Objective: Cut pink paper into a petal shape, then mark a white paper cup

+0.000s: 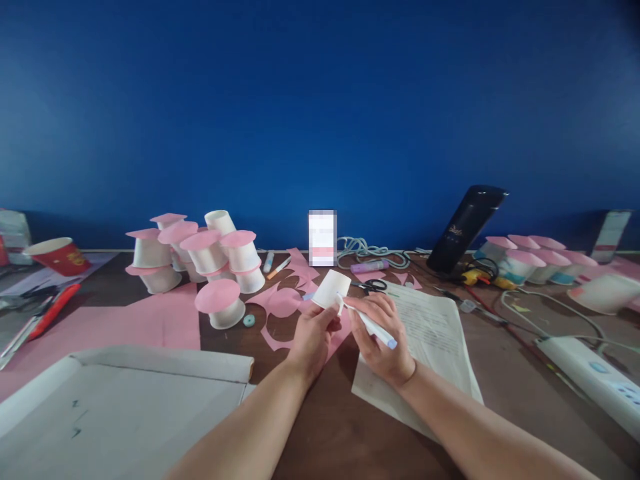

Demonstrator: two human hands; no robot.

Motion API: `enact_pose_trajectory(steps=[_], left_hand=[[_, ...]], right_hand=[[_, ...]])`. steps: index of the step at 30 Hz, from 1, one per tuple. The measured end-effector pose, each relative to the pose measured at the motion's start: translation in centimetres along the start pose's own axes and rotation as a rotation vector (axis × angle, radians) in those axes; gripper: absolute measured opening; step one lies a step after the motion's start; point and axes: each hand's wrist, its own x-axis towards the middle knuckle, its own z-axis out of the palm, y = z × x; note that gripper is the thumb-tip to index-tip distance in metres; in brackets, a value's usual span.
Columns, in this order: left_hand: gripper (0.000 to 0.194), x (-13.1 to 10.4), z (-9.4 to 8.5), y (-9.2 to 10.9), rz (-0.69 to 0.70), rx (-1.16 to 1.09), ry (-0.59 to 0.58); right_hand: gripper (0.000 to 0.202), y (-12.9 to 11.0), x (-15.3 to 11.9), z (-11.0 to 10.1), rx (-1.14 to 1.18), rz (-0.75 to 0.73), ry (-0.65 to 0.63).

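My left hand [315, 337] is closed on a white paper cup [331, 287], which lies tilted over the middle of the table. In my right hand [383, 337] is a white marker [375, 328] with a pale blue-violet end, its writing end pointing at the cup's side near my left fingertips. Whether the tip touches the cup I cannot tell. A small curled white strip, perhaps the cup's handle, shows between the hands. Pink paper scraps [283, 303] with round cut-outs lie behind and beside my left hand. Black-handled scissors [375, 287] rest just beyond my right hand.
Several white cups topped with pink discs [217, 297] stand stacked at the left; more cups [523, 263] are at the right. A printed sheet [435, 327] lies under my right arm. Also around are a white box lid [150, 400], red cup [60, 257], black cylinder [465, 227] and power strip [595, 377].
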Motion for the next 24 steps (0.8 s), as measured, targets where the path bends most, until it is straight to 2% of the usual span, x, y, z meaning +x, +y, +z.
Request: enact_pose_trajectory(steps=[9, 24], left_hand=[[0.019, 0.17, -0.22, -0.31, -0.006, 0.041, -0.052], [0.022, -0.11, -0.12, 0.12, 0.016, 0.055, -0.020]], right_hand=[[0.032, 0.17, 0.06, 0.27, -0.014, -0.014, -0.002], [0.023, -0.16, -0.20, 0.11, -0.048, 0.014, -0.065]])
